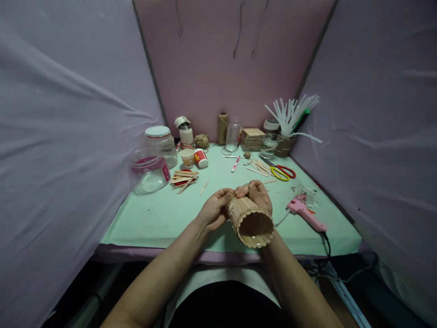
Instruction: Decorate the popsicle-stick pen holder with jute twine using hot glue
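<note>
A cup-shaped holder made of wooden sticks (pixel 246 211) is held above the front of the table, tilted so its open, scalloped mouth faces me. Twine runs around it near the rim and at the far end. My left hand (pixel 216 209) grips its left side by the far end, thumb on top. My right hand (pixel 261 199) is wrapped round the far right side, with fingers bent at the twine there. The holder hides part of the right palm.
A pink glue gun (pixel 307 214) lies right on the green tablecloth (pixel 153 228), its cord hanging over the edge. Scissors (pixel 282 172), loose sticks (pixel 184 179) and a pink cutter (pixel 235 164) lie farther back. Jars (pixel 150 175), paper cups (pixel 201 158) and twine (pixel 201 141) stand behind.
</note>
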The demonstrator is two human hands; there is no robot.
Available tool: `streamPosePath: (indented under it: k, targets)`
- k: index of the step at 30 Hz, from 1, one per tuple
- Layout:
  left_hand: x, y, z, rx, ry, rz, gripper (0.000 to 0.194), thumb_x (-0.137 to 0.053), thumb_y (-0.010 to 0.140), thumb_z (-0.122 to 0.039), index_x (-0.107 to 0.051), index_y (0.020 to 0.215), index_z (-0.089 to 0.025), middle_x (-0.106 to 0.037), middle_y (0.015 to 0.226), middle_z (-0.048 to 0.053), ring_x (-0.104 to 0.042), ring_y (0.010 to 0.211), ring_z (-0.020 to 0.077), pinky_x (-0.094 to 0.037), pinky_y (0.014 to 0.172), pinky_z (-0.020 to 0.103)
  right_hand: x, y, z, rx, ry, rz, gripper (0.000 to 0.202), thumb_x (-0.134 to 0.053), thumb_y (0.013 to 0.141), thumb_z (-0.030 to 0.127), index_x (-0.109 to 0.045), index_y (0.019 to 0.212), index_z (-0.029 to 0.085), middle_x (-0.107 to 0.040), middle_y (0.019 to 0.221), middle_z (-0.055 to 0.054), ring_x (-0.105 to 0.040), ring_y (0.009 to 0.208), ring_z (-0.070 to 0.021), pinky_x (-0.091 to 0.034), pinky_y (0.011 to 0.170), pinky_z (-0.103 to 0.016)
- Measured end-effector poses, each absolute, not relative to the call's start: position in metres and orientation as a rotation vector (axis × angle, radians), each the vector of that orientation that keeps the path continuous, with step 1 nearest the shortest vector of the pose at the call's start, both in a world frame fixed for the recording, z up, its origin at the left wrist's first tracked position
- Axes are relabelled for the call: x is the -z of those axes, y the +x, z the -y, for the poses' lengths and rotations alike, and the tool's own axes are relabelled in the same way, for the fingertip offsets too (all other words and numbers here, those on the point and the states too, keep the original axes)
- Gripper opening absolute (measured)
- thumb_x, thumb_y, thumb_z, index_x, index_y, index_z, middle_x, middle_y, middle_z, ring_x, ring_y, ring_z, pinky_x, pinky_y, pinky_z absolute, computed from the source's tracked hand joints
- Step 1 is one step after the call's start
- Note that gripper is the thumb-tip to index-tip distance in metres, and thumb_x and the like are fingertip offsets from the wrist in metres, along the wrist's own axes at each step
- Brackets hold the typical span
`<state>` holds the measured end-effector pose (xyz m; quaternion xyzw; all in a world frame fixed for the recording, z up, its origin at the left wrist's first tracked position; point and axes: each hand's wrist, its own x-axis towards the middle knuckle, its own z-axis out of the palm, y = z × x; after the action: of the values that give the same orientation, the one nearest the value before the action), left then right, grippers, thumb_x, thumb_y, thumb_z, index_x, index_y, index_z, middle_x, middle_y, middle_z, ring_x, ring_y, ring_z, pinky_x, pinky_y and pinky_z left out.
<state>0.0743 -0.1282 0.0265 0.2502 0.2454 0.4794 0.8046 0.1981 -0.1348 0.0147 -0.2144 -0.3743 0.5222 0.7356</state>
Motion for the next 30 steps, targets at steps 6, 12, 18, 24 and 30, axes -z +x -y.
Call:
streamPosePath:
  k: [6,12,18,24,30]
  targets:
    - [-0.021,0.066,0.14,-0.783,0.565,-0.512,0.032,-0.079,0.074,-0.034,-0.069,0.099,-0.017,-0.068,0.094,0.006,-0.063,0.079,0.0162,-0.049,0.078,0.029,-0.015,0.199,0.144,-1.112,-0.462,0.901,0.013,-0.063,0.088,0.036,-0.056,0.087,0.026,-0.065,0.061,0.003,-0.064,0.074,-0.0182,-0.053,0.082,-0.038]
    - [-0.028,0.057,0.148,-0.651,0.589,-0.526,0.032,-0.07,0.083,-0.037,-0.068,0.109,-0.018,-0.068,0.104,0.009,-0.064,0.091,0.02,-0.049,0.084,0.032,-0.009,0.196,0.148,-1.198,-0.432,0.849,0.016,-0.069,0.085,0.035,-0.055,0.088,0.027,-0.064,0.063,0.003,-0.064,0.076,-0.0185,-0.054,0.078,-0.037]
    - [-0.024,0.052,0.147,-0.584,0.588,-0.574,0.044,-0.074,0.078,-0.044,-0.063,0.111,-0.017,-0.067,0.098,0.006,-0.063,0.086,0.0176,-0.048,0.084,0.031,-0.007,0.197,0.15,-1.172,-0.505,0.966,0.02,-0.068,0.085,0.04,-0.054,0.086,0.026,-0.065,0.07,0.002,-0.064,0.081,-0.0195,-0.051,0.083,-0.039]
    - [-0.028,0.044,0.146,-0.546,0.72,-0.704,0.048,-0.08,0.069,-0.048,-0.061,0.101,-0.018,-0.061,0.084,0.0,-0.057,0.074,0.0132,-0.044,0.073,0.026,-0.017,0.218,0.149,-1.037,-0.655,1.314,0.008,-0.067,0.085,0.029,-0.065,0.08,0.023,-0.059,0.084,-0.001,-0.056,0.085,-0.0166,-0.045,0.081,-0.031]
    - [-0.038,0.037,0.142,-0.43,0.885,-0.742,0.046,-0.079,0.068,-0.048,-0.063,0.099,-0.017,-0.061,0.089,0.001,-0.054,0.08,0.0139,-0.043,0.079,0.028,-0.041,0.238,0.152,-1.22,-0.772,1.613,0.004,-0.069,0.079,0.022,-0.069,0.075,0.02,-0.06,0.078,-0.001,-0.055,0.077,-0.0157,-0.043,0.073,-0.029]
